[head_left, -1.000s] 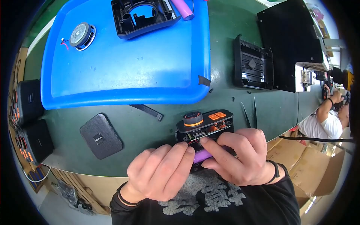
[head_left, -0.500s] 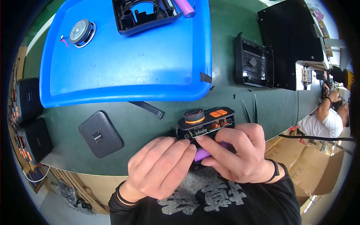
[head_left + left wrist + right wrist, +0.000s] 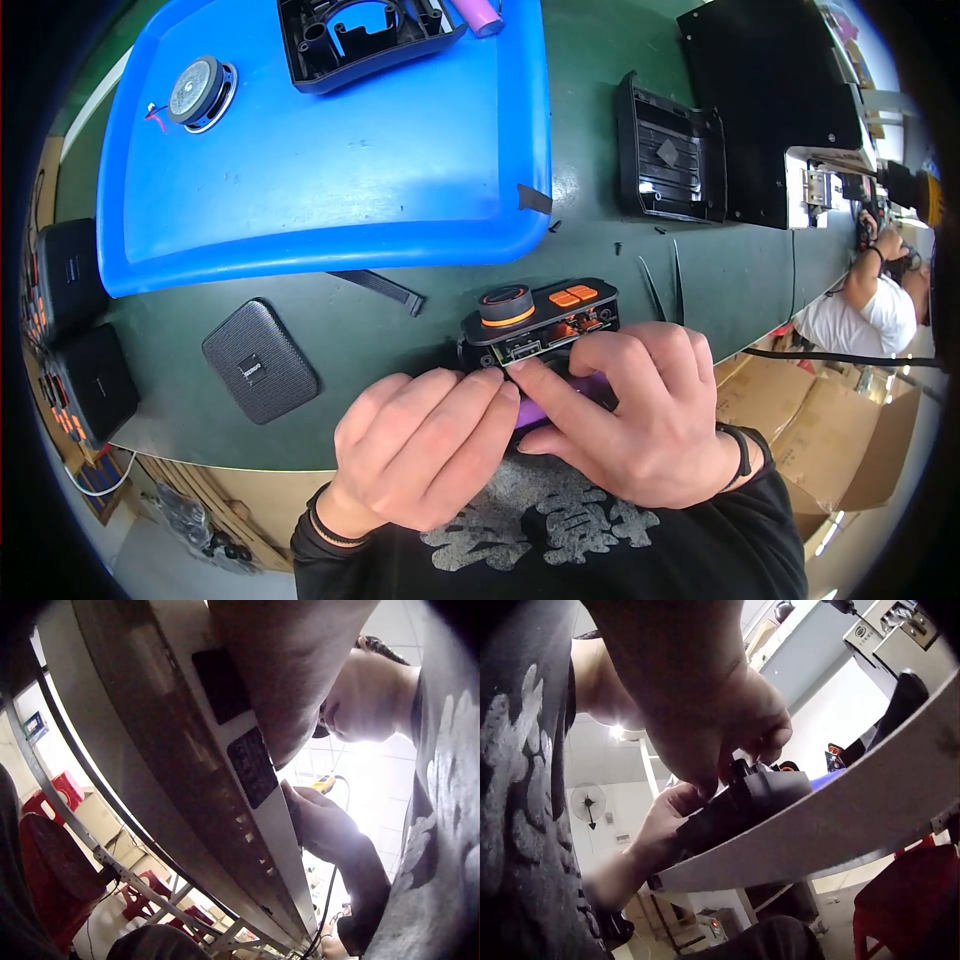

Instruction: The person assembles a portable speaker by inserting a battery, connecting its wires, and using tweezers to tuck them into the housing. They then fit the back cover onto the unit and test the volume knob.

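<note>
In the head view, an opened black speaker housing [image 3: 545,306] stands at the table's near edge, with an orange-ringed knob [image 3: 507,306] and orange buttons [image 3: 572,296] on top. A circuit board [image 3: 523,350] shows in its open side, and a purple cylindrical battery [image 3: 530,413] lies below. My left hand [image 3: 430,445] grips the housing's left end, fingertips bunched beside the board; whatever sits between them is hidden. My right hand [image 3: 640,420] has its index fingertip pressed at the board's lower edge, its thumb low by the battery. Both hands meet around the housing in the right wrist view.
A blue tray [image 3: 330,250] carries a round speaker driver [image 3: 200,93], a black frame [image 3: 375,50] and another purple cylinder [image 3: 480,15]. Nearby lie a mesh grille [image 3: 262,362], a black strip [image 3: 385,290], a black shell [image 3: 670,150], tweezers [image 3: 678,280] and small screws [image 3: 618,248].
My right index fingertip has slid slightly left along the board, nearer the left fingertips. The head view has shifted a little, moving the tray and housing leftward in it.
</note>
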### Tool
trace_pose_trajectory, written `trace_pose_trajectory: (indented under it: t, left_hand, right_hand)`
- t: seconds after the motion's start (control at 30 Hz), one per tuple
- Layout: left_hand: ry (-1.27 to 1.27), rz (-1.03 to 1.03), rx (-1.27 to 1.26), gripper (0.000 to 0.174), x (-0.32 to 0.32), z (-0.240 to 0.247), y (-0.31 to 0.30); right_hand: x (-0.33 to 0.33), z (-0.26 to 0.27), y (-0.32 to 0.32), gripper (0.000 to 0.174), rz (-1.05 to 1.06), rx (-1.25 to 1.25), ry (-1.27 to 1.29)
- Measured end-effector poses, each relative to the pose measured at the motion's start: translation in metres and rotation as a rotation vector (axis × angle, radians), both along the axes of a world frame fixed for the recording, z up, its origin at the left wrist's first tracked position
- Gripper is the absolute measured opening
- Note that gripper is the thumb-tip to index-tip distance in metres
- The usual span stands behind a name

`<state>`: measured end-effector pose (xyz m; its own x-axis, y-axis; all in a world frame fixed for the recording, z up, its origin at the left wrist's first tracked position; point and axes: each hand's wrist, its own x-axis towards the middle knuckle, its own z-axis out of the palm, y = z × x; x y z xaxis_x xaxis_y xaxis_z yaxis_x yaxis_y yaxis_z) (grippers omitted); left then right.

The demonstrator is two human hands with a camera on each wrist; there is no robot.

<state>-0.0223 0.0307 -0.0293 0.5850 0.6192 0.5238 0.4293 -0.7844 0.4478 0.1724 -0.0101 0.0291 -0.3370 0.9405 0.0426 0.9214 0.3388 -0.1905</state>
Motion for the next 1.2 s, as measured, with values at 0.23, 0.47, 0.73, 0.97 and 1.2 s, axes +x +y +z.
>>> trace_pose_trajectory:
  t: [0.23,0.47,0.73,0.97,1.2]
  left_hand:
    - [-0.011,-0.030,0.024,0.019,0.000,-0.003,0.005]
    - [-0.042,-0.032,0.014,0.018,-0.002,-0.003,0.007]
    - [-0.048,-0.029,-0.006,0.017,0.001,-0.004,0.007]
    - [-0.046,-0.020,0.024,0.016,0.001,-0.005,0.006]
    - [-0.054,-0.040,0.009,0.016,0.000,-0.003,0.007]
  right_hand:
    - [0.004,-0.006,-0.001,0.041,0.023,0.032,-0.007]
    - [0.008,-0.013,0.002,0.036,0.041,0.133,0.066]
    - [0.012,-0.014,0.007,0.035,0.150,0.193,0.010]
    - [0.016,-0.009,0.014,0.033,0.230,0.199,-0.042]
    - [0.020,-0.006,0.022,0.030,0.335,0.165,-0.045]
